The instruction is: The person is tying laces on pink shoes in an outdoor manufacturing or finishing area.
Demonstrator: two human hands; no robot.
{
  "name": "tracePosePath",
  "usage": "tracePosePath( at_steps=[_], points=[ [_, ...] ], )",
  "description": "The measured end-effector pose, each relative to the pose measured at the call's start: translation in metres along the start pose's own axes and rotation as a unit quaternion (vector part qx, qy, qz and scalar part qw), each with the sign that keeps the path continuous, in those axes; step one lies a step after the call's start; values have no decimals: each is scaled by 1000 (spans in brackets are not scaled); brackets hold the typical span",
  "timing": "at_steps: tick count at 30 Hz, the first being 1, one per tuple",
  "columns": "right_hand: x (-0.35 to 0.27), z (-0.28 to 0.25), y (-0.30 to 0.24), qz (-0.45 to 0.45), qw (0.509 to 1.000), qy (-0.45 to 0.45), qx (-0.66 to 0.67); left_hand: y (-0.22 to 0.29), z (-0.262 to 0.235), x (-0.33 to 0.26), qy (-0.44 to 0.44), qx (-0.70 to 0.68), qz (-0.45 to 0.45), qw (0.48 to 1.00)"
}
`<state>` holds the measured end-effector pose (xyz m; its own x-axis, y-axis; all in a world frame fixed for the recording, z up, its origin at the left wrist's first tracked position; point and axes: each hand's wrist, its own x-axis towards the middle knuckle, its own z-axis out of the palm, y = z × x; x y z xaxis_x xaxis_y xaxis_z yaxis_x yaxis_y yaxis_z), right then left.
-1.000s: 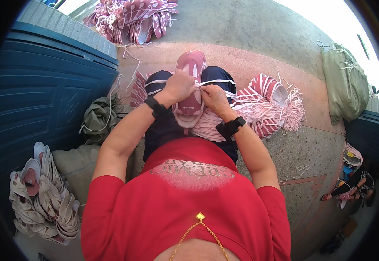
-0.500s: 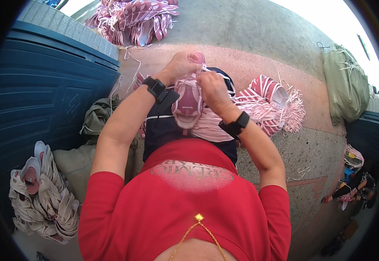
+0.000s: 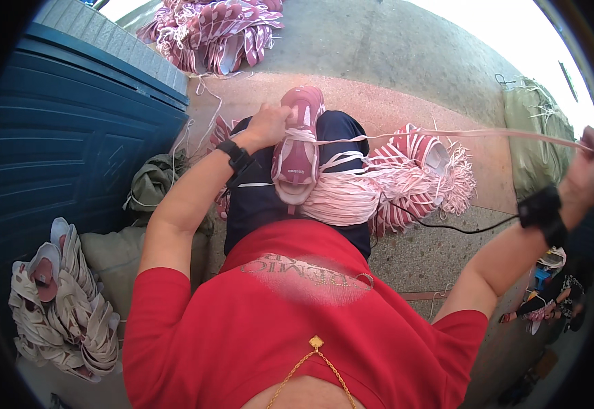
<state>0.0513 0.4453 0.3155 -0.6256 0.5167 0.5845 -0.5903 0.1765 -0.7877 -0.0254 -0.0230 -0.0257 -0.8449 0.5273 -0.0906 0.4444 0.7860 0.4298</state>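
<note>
A pink shoe upper (image 3: 297, 163) with white trim lies lengthwise on my lap, heel opening toward me. My left hand (image 3: 270, 124) is closed on its far part, at the left edge. From the shoe's middle a pale pink shoelace (image 3: 461, 133) runs taut to the far right. There my right hand (image 3: 587, 160) grips its end, slightly blurred. A thick bundle of pale pink shoelaces (image 3: 341, 199) lies across my right thigh. Beside it, on the right, are more striped pink shoe uppers (image 3: 406, 160).
A pile of pink uppers (image 3: 218, 34) lies ahead. Off-white uppers (image 3: 62, 310) are stacked at left, near a blue panel (image 3: 72, 123). A green sack (image 3: 536, 126) stands at right. A black cord (image 3: 447, 227) runs from my right wrist. Another person (image 3: 556, 303) sits far right.
My right hand has swung from the shoe far out to the right, drawing the shoelace straight. My left hand stays at the shoe, a little further left and lower.
</note>
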Motion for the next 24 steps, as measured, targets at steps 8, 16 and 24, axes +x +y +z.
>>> tracePosePath(
  at_steps=[8, 16, 24],
  points=[
    [-296, 163, 199, 254, 813, -478, -214, -11, 8, -35, 24, 134, 16, 991],
    [-374, 205, 219, 26, 738, -531, -415, -12, 22, -49, 57, 59, -3, 997],
    [-345, 201, 201, 46, 748, -600, -280, 3, -6, -54, 73, 77, -175, 979]
  ],
)
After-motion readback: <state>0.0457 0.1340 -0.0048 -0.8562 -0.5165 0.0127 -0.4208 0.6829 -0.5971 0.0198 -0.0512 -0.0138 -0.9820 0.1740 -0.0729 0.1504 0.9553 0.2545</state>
